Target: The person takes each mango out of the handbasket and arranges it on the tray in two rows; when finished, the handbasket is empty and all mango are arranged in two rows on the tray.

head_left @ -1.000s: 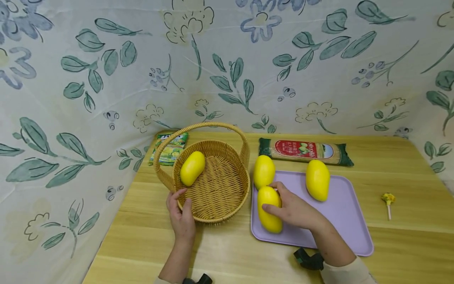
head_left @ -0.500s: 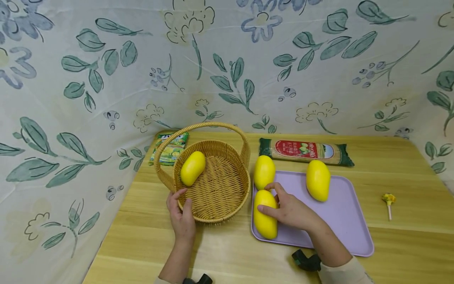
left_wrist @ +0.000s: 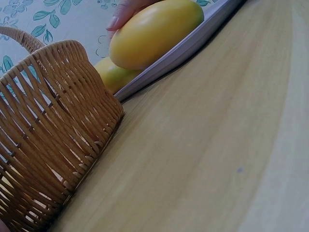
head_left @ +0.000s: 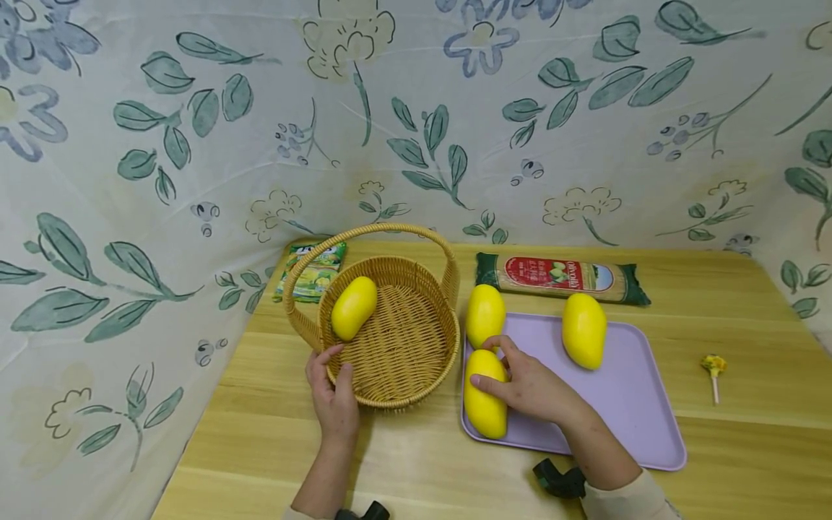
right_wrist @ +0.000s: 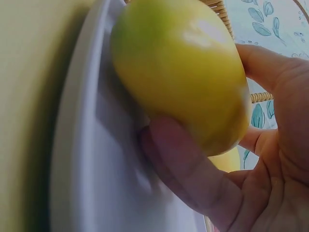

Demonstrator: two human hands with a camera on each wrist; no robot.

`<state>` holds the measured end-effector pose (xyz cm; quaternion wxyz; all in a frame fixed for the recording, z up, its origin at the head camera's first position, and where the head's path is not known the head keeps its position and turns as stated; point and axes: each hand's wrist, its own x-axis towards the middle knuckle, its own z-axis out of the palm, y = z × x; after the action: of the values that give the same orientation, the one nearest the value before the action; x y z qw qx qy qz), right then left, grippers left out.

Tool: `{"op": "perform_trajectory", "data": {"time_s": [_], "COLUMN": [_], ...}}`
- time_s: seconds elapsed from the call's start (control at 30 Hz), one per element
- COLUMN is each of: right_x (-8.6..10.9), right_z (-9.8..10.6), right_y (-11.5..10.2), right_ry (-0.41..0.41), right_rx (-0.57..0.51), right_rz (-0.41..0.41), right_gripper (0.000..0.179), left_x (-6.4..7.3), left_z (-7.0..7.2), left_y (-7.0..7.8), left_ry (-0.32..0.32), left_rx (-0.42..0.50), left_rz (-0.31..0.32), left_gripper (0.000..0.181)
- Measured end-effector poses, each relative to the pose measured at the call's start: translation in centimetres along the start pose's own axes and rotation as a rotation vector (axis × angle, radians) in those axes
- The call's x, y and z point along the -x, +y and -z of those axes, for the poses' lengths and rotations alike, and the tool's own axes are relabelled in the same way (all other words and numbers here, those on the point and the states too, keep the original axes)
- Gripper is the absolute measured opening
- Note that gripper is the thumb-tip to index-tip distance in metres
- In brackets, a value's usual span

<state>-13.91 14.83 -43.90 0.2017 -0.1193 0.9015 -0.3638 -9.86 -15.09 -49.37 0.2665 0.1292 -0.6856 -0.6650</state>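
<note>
Leaf-and-flower-printed white cloth (head_left: pixel 455 159) hangs in soft creases behind a pale, wood-grained tabletop (head_left: pixel 260 433), where a person's bare right hand (head_left: pixel 529 386) holds a glossy yellow oblong mango (head_left: pixel 484 413) at nine o'clock on a smooth lilac tray (head_left: pixel 627 379) with rounded corners. Thumb and fingers are curved only partway, spread to the fruit's width and pressed against its sides; whether the fruit touches the tray cannot be told. The left hand (head_left: pixel 336 408), thumb and fingers slightly parted, holds the rim of a round, tan woven-wicker basket (head_left: pixel 403 339) at between seven and eight o'clock; its handle arches upright. A smooth yellow fruit (head_left: pixel 354 309) lies inside at ten o'clock. Two more plump yellow fruits (head_left: pixel 583 332) sit at the tray's ten and twelve o'clock. Beyond the tray's twelve lies a long, green-ended plastic pasta packet (head_left: pixel 559 280); at three, a yellow-topped, white-sticked lollipop (head_left: pixel 714 365).
</note>
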Motion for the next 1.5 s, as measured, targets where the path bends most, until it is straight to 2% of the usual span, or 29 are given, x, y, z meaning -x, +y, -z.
{"op": "perform_trajectory", "data": {"time_s": [0.47, 1.17, 1.5], "right_x": [-0.09, 0.04, -0.04], "right_z": [-0.22, -0.1, -0.15], "right_y": [0.01, 0.06, 0.11], "right_ry": [0.005, 0.014, 0.015], "right_rx": [0.024, 0.059, 0.038], "right_rz": [-0.008, 0.03, 0.041], "right_gripper": [0.06, 0.06, 0.059], "left_x": [-0.01, 0.09, 0.04], "left_z": [-0.03, 0.08, 0.13], "left_y": [0.19, -0.1, 0.01], "left_ry": [0.0, -0.018, -0.022], "left_rx": [-0.002, 0.007, 0.002], "left_rz": [0.011, -0.004, 0.009], "left_gripper": [0.031, 0.031, 0.031]}}
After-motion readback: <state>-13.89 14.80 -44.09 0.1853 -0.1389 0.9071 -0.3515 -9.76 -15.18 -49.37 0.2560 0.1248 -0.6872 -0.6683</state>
